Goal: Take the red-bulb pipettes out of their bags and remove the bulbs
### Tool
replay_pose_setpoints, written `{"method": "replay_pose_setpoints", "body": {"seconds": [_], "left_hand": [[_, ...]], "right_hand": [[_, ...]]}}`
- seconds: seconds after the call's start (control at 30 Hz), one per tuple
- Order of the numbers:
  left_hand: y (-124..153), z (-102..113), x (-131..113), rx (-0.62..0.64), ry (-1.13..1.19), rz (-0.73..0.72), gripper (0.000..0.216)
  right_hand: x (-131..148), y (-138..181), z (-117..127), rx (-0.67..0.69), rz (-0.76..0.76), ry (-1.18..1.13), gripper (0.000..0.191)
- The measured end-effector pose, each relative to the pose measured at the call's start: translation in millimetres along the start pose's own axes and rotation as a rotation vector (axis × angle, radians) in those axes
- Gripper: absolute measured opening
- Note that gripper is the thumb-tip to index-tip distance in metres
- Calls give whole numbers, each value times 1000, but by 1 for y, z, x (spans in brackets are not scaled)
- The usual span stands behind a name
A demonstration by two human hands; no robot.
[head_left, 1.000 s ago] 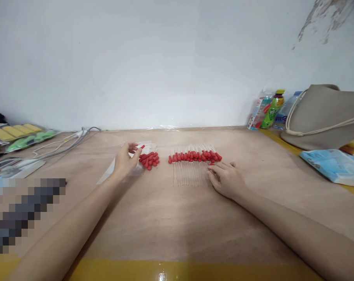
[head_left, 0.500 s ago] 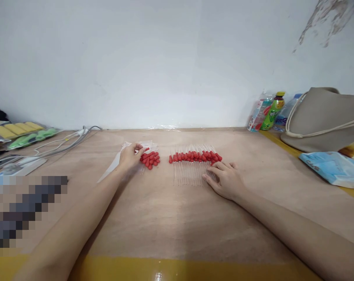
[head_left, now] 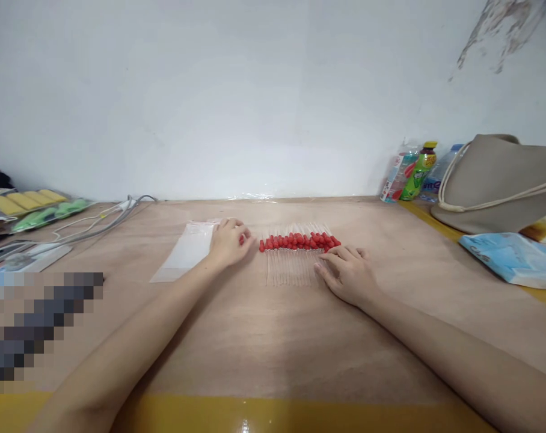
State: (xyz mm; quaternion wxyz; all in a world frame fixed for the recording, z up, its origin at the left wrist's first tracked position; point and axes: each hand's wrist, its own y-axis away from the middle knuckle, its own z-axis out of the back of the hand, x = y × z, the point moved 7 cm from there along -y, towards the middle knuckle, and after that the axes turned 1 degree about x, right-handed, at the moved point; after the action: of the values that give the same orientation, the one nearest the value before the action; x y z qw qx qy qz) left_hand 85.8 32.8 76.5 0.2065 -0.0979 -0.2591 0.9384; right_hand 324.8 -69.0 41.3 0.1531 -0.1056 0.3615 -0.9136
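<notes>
My left hand (head_left: 231,242) is curled, with a red rubber bulb (head_left: 242,239) showing at its fingers; its palm hides anything beneath. A white plastic bag (head_left: 183,258) lies flat, partly under this hand. To its right, a row of thin clear tubes (head_left: 287,267) lies side by side, with red rubber bulbs (head_left: 295,241) in a band across them. At the row's right end, my right hand (head_left: 349,273) rests with thumb and forefinger close together by the tubes. What those fingertips hold, if anything, is too small to make out.
At the right stand drink bottles (head_left: 420,171), a grey-beige bag (head_left: 493,180) with a cord, and a blue packet (head_left: 512,258). Cables (head_left: 97,219) and packs of yellow and green items (head_left: 38,204) lie at the left. A white wall (head_left: 255,108) closes the back.
My left hand has moved right, over where the loose pile of red bulbs lay, so the pile is hidden and more of the white bag shows. My right hand has hardly moved.
</notes>
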Motion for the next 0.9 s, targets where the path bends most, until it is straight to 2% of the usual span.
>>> {"method": "replay_pose_setpoints", "body": {"seconds": [0.1, 0.2, 0.3, 0.43, 0.57, 0.63, 0.73, 0.8, 0.9], "left_hand": [[-1, -11, -24, 40, -127, -12, 33], [-2, -25, -29, 131, -202, 50, 38], [-3, -33, -29, 170, -218, 76, 37], [-6, -29, -26, 170, -224, 131, 37], [-4, -7, -18, 119, -238, 160, 36], [4, 3, -20, 98, -229, 94, 34], [27, 10, -36, 102, -166, -100, 31], [45, 10, -49, 95, -124, -227, 29], [67, 8, -64, 44, -110, -344, 26]], "right_hand": [[-2, 0, 2, -23, -7, -11, 22], [-3, -1, 4, -46, -11, -16, 21], [-3, -2, 5, -62, -15, -18, 21], [-4, -3, 7, -85, -28, -25, 20], [-10, -2, 8, -119, -60, -54, 19], [-13, -2, 10, -162, -78, -75, 19], [-12, -1, 13, -230, -48, -121, 20], [-5, -1, 16, -242, 33, -163, 26], [14, -1, 19, -195, 210, -197, 39]]}}
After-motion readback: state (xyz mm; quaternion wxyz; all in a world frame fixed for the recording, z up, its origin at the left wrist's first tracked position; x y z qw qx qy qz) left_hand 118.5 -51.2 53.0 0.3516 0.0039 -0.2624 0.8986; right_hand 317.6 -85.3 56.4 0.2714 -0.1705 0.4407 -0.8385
